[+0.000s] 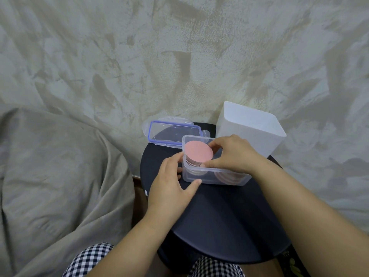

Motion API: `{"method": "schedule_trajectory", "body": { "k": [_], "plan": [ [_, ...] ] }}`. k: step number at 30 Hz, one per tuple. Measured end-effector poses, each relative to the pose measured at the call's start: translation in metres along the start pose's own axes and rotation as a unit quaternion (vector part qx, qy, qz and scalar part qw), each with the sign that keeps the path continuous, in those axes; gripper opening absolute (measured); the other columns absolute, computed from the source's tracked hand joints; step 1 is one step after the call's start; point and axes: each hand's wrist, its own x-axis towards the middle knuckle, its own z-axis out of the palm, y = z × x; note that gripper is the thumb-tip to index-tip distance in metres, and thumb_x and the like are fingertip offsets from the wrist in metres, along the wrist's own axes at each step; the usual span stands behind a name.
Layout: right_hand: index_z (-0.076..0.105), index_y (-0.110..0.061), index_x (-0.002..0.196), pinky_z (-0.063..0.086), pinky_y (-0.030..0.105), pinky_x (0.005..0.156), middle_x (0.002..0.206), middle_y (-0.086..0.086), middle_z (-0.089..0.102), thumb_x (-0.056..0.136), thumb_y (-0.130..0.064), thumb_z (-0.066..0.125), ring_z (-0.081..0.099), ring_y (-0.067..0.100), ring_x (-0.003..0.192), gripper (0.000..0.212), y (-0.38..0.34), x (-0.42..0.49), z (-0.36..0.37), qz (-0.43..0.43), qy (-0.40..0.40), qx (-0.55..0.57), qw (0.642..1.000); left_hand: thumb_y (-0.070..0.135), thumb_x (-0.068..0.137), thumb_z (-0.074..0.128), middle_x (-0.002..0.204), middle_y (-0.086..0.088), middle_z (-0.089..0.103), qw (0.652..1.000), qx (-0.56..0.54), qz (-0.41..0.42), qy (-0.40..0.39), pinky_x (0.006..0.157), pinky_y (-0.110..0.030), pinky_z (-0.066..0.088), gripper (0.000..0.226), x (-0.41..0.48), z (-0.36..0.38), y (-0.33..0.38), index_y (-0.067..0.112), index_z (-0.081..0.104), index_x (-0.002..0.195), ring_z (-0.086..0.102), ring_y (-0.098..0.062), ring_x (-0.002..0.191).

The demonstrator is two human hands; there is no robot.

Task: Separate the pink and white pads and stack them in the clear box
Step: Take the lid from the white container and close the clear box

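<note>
Checkered shorts, then round black table bearing clear box (beige blanket left).

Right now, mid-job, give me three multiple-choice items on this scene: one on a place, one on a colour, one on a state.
1. Where is the lid?
A) leaning on the wall
B) on the table, behind the clear box
C) inside the white bin

2. What colour is the top pad?
A) white
B) blue
C) pink

3. What is the right hand doing?
A) pinching the top pad's edge
B) lying flat on the table
C) gripping the lid

Answers:
1. B: the lid lies flat beyond the box.
2. C: the uppermost disc is pink.
3. A: thumb and fingers close on the pad's rim.
</note>
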Motion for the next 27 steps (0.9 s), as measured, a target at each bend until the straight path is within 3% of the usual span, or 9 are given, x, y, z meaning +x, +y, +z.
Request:
{"method": "schedule_trajectory", "body": {
  "k": [5, 8, 13, 17, 19, 23, 27],
  "plan": [
    [0.062, -0.032, 0.110, 0.042, 0.040, 0.095, 0.106, -0.013, 0.065, 0.064, -0.061, 0.069, 0.053, 0.014, 0.104, 0.054, 0.004, 0.000, 0.001, -0.005, -0.005, 0.017, 1.000, 0.027, 0.069, 0.077, 0.107, 0.028, 0.044, 1.000, -0.001, 0.001, 0.000, 0.079, -0.013, 0.049, 0.066, 0.000, 0.000, 0.001, 0.034, 0.044, 0.126, 0.056, 0.003, 0.094],
    [0.060, -0.028, 0.117, 0.043, 0.030, 0.095, 0.114, -0.011, 0.062, 0.063, -0.056, 0.074, 0.054, 0.008, 0.106, 0.063, 0.008, -0.007, -0.003, -0.009, 0.008, 0.084, 0.996, 0.028, 0.070, 0.077, 0.108, 0.026, 0.046, 1.000, -0.004, -0.003, 0.000, 0.079, -0.017, 0.050, 0.064, 0.000, -0.001, 0.001, 0.035, 0.044, 0.125, 0.056, 0.003, 0.094],
    [0.059, -0.029, 0.116, 0.029, 0.016, 0.098, 0.118, -0.015, 0.051, 0.075, -0.035, 0.073, 0.044, 0.002, 0.115, 0.044, 0.031, -0.049, 0.005, -0.019, 0.146, 0.186, 0.971, 0.030, 0.071, 0.076, 0.116, 0.021, 0.048, 0.999, -0.030, -0.012, -0.022, 0.085, -0.017, 0.047, 0.065, 0.002, -0.003, 0.006, 0.048, 0.036, 0.119, 0.055, 0.003, 0.100],
    [0.057, -0.026, 0.122, 0.022, -0.002, 0.093, 0.126, -0.016, 0.045, 0.078, -0.031, 0.070, 0.038, -0.007, 0.115, 0.046, 0.050, -0.070, 0.027, 0.022, 0.186, 0.231, 0.955, 0.034, 0.071, 0.074, 0.119, 0.022, 0.046, 0.998, -0.037, -0.026, -0.046, 0.085, -0.016, 0.045, 0.068, 0.006, -0.003, 0.011, 0.047, 0.037, 0.126, 0.053, 0.004, 0.102],
    [0.057, -0.027, 0.122, 0.025, 0.003, 0.096, 0.127, -0.016, 0.045, 0.080, -0.030, 0.070, 0.039, -0.004, 0.117, 0.045, 0.052, -0.073, 0.034, 0.031, 0.192, 0.256, 0.947, 0.035, 0.071, 0.074, 0.119, 0.019, 0.047, 0.998, -0.033, -0.030, -0.045, 0.085, -0.019, 0.046, 0.069, 0.007, -0.003, 0.012, 0.041, 0.040, 0.131, 0.053, 0.003, 0.101],
    [0.059, -0.024, 0.119, 0.022, -0.006, 0.092, 0.126, -0.012, 0.050, 0.080, -0.027, 0.070, 0.042, -0.003, 0.115, 0.041, 0.050, -0.078, 0.043, 0.029, 0.226, 0.272, 0.935, 0.033, 0.072, 0.074, 0.121, 0.015, 0.048, 0.998, -0.024, -0.034, -0.045, 0.089, -0.023, 0.047, 0.069, 0.004, -0.004, 0.016, 0.038, 0.041, 0.132, 0.053, 0.005, 0.100],
    [0.059, -0.026, 0.117, 0.024, -0.004, 0.094, 0.126, -0.013, 0.050, 0.076, -0.028, 0.072, 0.043, -0.002, 0.118, 0.043, 0.053, -0.098, 0.048, 0.037, 0.249, 0.282, 0.926, 0.028, 0.073, 0.074, 0.124, 0.015, 0.047, 0.997, -0.033, -0.029, -0.063, 0.091, -0.022, 0.046, 0.069, -0.011, -0.003, 0.020, 0.037, 0.041, 0.133, 0.053, 0.007, 0.101]
  ]
}}
